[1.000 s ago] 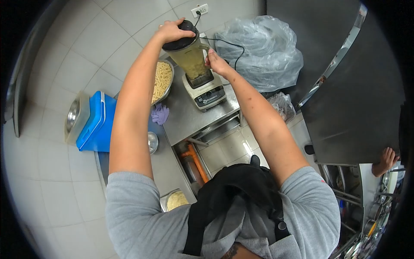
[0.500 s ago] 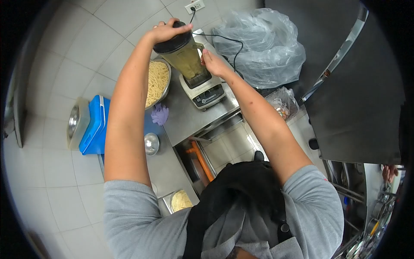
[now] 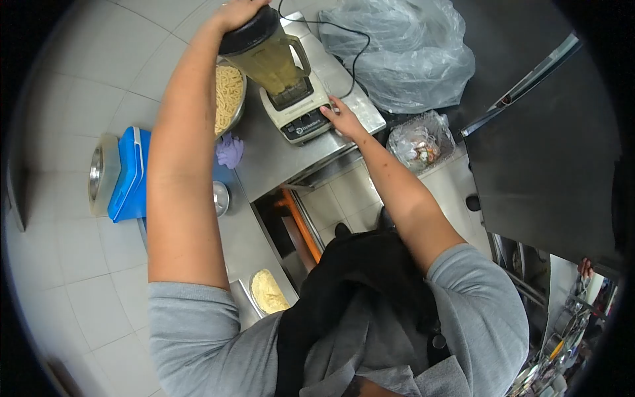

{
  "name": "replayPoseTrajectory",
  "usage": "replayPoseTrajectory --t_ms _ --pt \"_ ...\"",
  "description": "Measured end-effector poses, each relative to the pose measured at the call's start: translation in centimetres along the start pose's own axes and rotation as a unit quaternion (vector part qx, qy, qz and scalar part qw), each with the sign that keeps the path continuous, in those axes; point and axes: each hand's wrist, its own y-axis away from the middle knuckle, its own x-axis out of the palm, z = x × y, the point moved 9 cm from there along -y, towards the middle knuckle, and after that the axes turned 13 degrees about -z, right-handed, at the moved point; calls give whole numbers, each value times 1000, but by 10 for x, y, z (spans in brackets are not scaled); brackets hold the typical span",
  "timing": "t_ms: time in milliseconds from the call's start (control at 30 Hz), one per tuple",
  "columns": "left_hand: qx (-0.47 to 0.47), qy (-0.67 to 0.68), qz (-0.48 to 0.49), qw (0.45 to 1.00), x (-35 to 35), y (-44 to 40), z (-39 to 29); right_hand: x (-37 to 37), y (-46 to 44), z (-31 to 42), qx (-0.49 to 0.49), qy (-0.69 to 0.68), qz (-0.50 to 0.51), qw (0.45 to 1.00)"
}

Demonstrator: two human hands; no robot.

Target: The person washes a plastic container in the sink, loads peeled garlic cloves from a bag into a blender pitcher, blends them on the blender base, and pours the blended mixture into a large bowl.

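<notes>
A blender jar (image 3: 274, 66) with murky yellow-green contents stands on its cream base (image 3: 301, 119). My left hand (image 3: 239, 14) rests on top of the black lid (image 3: 250, 33), fingers spread across it and partly cut off by the view's upper edge. At the right front corner of the base is my right hand (image 3: 344, 120). Its thumb touches the control panel and its other fingers lie apart along the side. The jar's handle (image 3: 301, 56) is free of both hands.
Beside the blender, a metal bowl of noodles (image 3: 228, 99) and a purple glove (image 3: 229, 151) lie on the steel table (image 3: 264, 165). A large plastic bag (image 3: 403, 59) sits behind right, and a lined bin (image 3: 423, 142) stands below. Grated yellow food (image 3: 268, 291) is nearer me.
My right hand has left the jar's handle and moved down to the base's control panel. The left hand stays on the lid. The view has shifted, so the blender appears higher and further left.
</notes>
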Motion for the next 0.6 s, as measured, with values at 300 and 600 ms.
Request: replayPoseTrajectory --t_ms 300,600 --pt "-40 14 -24 999 -15 9 -3 2 -9 11 -115 151 -29 981" --pt "-33 15 -8 999 -22 18 -16 1 -4 24 -77 169 12 982"
